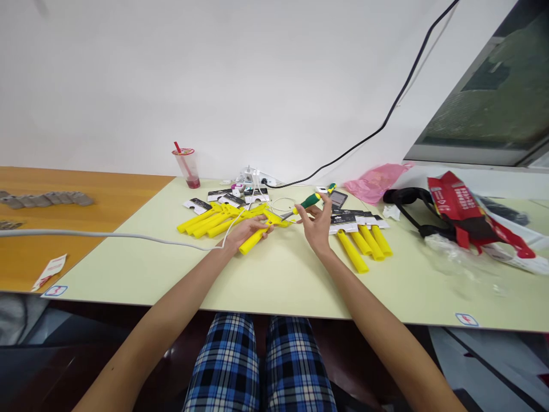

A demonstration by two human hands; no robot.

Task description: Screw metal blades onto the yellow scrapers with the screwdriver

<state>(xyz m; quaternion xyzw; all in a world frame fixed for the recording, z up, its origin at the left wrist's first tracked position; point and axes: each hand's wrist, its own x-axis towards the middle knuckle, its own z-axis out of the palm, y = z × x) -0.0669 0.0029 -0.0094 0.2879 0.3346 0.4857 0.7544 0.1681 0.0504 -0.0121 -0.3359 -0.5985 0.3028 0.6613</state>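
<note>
My left hand (249, 232) is closed round a yellow plastic tool with a thick handle (254, 241), held just above the table. Its far end is partly hidden by fingers. In my right hand (316, 224) is a screwdriver (309, 200) with a green and yellow handle, gripped between thumb and fingers. The shaft slants down left to the head of the yellow tool; I cannot tell whether the tip touches a screw. Left of the hands lie several similar yellow tools (199, 222) with black and white cards (198, 206). More carded yellow tools (352, 252) lie to the right.
A cup with a red straw (187, 167) stands at the back left. A power strip (253, 174) sits by the wall, a black cable (369, 137) rising from it. A white cable (128, 235) crosses my left wrist. Right are a pink bag (373, 182) and red packaging (457, 209).
</note>
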